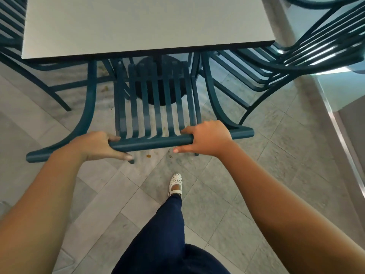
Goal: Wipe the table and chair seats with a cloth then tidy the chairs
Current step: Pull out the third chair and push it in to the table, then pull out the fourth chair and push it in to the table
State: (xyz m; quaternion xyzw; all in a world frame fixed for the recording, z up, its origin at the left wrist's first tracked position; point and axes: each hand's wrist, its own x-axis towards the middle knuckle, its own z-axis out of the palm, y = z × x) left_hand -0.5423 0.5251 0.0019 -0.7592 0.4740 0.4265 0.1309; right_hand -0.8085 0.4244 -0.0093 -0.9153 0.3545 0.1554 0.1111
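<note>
A teal slatted metal chair (152, 107) stands in front of me, its seat tucked under the near edge of the grey square table (146, 22). Both hands grip the chair's top back rail. My left hand (98, 145) is wrapped around the rail left of the slats. To the right of the slats, my right hand (207, 138) holds the same rail. No cloth is in view.
A second teal chair (296, 50) stands at the table's right side and a third (11, 36) at its left. The table's dark round base (164, 82) sits under it. Crumbs (148, 155) lie on the tiled floor. My leg and white shoe (175, 184) are behind the chair. A glass railing (339, 91) runs on the right.
</note>
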